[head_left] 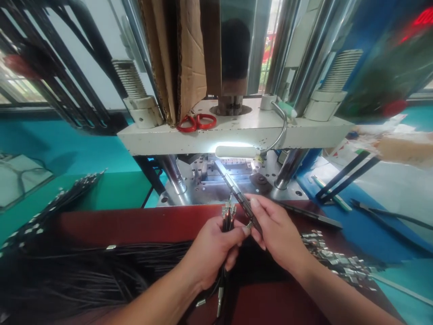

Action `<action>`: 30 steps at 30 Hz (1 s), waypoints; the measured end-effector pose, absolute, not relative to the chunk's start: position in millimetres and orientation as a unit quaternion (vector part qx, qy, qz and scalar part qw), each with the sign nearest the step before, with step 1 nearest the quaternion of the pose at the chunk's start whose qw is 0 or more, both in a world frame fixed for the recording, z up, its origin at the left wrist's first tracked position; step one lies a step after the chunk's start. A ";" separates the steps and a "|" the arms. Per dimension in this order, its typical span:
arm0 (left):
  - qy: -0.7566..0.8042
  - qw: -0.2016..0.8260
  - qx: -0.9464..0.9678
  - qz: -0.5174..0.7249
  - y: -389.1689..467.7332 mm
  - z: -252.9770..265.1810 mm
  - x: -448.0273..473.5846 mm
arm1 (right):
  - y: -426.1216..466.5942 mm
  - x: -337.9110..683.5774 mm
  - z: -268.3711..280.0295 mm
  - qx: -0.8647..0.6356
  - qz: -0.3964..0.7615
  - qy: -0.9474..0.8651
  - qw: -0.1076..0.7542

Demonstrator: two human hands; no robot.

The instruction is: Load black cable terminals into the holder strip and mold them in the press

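Observation:
My left hand (216,246) is closed around a small bunch of black cables (228,221) with bare metal terminals pointing up. Its thumb and forefinger also pinch a small end close to the bar. My right hand (275,230) grips a long, narrow slotted metal bar (237,192), tilted with its far end up and to the left. That far end overlaps the lit press bed (199,178) in my view; whether it touches I cannot tell. Both hands are almost touching, above the red-brown tabletop (135,221).
The press's white plate (162,140) spans the view, carrying red-handled scissors (196,122), cardboard and a lamp (237,152). Black cables (101,271) cover the left; metal terminals (338,259) pile at right. A dark bar (314,214) and pliers (375,212) lie right.

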State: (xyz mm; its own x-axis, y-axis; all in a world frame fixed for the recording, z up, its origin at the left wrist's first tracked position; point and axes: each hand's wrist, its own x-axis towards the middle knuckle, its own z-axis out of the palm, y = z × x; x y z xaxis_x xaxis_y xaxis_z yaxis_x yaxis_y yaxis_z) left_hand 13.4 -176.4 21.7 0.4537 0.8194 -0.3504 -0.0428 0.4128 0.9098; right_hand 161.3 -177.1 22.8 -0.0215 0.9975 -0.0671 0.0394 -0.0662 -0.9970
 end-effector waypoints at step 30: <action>0.407 0.764 0.343 0.365 -164.2 21.0 5.3 | -174.1 162.4 16.4 -0.554 0.537 -0.400 0.495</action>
State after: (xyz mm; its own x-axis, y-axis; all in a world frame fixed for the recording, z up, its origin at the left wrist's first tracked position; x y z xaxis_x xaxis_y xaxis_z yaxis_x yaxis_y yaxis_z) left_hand 5.3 -164.2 21.0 0.4025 0.8365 -0.3717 -0.2778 0.4986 0.8211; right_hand 162.4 -174.1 16.4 0.1030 0.9747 -0.1986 -0.0876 -0.1900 -0.9779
